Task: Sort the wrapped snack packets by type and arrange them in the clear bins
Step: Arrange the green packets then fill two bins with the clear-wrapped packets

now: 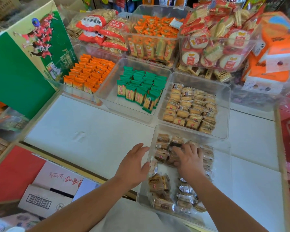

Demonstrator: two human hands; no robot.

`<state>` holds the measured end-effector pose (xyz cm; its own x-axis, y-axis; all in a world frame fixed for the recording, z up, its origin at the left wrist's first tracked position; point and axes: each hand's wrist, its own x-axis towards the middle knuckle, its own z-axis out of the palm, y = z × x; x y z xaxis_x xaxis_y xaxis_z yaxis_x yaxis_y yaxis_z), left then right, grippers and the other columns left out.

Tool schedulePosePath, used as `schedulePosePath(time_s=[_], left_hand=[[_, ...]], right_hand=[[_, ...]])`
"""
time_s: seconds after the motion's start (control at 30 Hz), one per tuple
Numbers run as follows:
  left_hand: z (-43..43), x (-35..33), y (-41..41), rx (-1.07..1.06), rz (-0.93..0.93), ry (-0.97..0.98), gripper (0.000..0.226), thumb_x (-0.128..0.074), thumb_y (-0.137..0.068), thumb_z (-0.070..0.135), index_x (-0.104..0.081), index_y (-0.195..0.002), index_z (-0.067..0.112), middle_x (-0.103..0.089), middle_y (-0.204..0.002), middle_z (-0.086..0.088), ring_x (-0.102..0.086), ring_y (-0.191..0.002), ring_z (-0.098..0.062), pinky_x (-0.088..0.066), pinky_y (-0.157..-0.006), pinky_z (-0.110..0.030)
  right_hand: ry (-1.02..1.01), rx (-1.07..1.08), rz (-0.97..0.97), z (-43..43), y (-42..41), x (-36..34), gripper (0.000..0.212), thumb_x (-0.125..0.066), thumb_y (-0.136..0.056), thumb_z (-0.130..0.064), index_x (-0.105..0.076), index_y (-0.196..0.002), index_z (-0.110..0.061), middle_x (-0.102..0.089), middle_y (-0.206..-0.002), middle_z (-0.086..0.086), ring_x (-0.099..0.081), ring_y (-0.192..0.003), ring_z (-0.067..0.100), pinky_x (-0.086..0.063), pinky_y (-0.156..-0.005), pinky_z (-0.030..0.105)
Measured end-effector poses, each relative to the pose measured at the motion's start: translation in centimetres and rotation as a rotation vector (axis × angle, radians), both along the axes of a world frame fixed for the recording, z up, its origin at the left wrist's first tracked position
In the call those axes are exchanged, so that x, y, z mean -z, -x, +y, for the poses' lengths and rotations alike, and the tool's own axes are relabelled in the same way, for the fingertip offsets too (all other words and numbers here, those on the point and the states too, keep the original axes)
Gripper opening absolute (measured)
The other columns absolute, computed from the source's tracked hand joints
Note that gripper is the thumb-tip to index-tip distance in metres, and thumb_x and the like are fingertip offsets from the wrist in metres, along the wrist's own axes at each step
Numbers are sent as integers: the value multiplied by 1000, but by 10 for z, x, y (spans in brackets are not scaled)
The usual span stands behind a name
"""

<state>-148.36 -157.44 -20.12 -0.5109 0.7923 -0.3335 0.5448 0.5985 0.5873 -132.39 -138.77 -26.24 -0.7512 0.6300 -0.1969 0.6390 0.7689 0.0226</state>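
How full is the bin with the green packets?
Partly full: green packets fill its right side; the bin's left floor is bare.

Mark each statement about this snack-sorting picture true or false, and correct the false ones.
1. The right hand lies on brown packets inside the nearest clear bin. True.
2. The green packets share one bin with the orange packets. False: each kind has its own bin, and the two bins stand side by side.
3. The left hand holds a green packet. False: it holds nothing and is at the left wall of the nearest clear bin.
4. The green packets' bin stands between the orange packets' bin and the tan packets' bin. True.
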Motion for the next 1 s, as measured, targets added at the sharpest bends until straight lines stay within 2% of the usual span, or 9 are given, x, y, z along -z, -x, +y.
schedulePosePath(time_s=[0.13, 0.2, 0.27, 0.33, 0.4, 0.57, 0.77, 0.9, 1.0], left_hand=[[-11, 3, 0, -32, -12, 4, 57, -55, -103, 44, -37, -155, 30, -27, -165, 14, -33, -148, -7, -32, -118, -24], [-15, 4, -1, -52, -22, -9, 55, -56, -103, 42, -39, -154, 30, -33, -162, 14, -37, -145, -6, -31, -115, -20], [-18, 6, -2, -53, -9, -20, 51, -56, -103, 40, -44, -151, 30, -39, -158, 14, -42, -141, -5, -31, -110, -15], [-19, 9, -3, -48, -11, -18, 46, -56, -103, 39, -48, -148, 31, -47, -153, 14, -47, -135, -4, -32, -106, -12], [-20, 10, -5, -44, -22, -9, 44, -56, -103, 38, -49, -147, 31, -51, -149, 14, -50, -132, -4, -35, -105, -14], [-27, 7, -2, 0, -30, -11, 45, -56, -103, 35, -47, -148, 33, -49, -150, 18, -50, -133, -4, -36, -106, -14], [-39, 10, 8, 55, -66, -43, 43, -57, -103, 34, -50, -145, 32, -50, -147, 17, -52, -128, -3, -44, -110, -21], [-39, 12, 9, 90, -72, -62, 43, -56, -103, 34, -50, -145, 32, -50, -146, 18, -51, -129, -3, -42, -109, -19], [-36, 10, 3, 99, -65, -79, 42, -56, -103, 36, -51, -144, 34, -49, -147, 20, -50, -130, -1, -38, -106, -14]], right_hand=[[12, 118, 100, -4, -2, -15, 80, -82, -75, -37, -41, -144, -34, -43, -133, 8, -42, -124, 32, -37, -108, 58], [39, 96, 282, -19, -1, -18, 64, -78, -79, -41, -55, -135, -24, -49, -126, 7, -48, -118, 29, -44, -103, 55], [179, 7, 485, -41, 5, -21, 35, -77, -83, -38, -68, -113, -20, -58, -108, -3, -58, -97, 20, -57, -81, 42], [471, 76, 435, -59, 19, -28, 29, -72, -89, -45, -68, -107, -24, -60, -102, -12, -62, -85, 12, -56, -66, 33], [658, 214, 248, -68, 34, -29, 42, -69, -88, -55, -60, -116, -25, -62, -107, -10, -64, -91, 14, -54, -69, 32], [646, 275, 56, -72, 50, -24, 40, -66, -88, -46, -41, -114, -30, -62, -90, -8, -64, -75, 15, -56, -62, 32], [783, 305, 143, -72, 44, -20, 52, -59, -93, -22, -47, -136, -49, -65, -127, -8, -67, -89, 13, -60, -79, 33], [780, 336, 108, -66, 30, -25, 32, -66, -89, -34, -53, -118, -39, -64, -99, -8, -66, -80, 11, -58, -69, 31], [727, 356, 143, -69, 26, -27, 34, -70, -88, -39, -46, -112, -38, -61, -86, -5, -64, -71, 14, -54, -60, 32]])
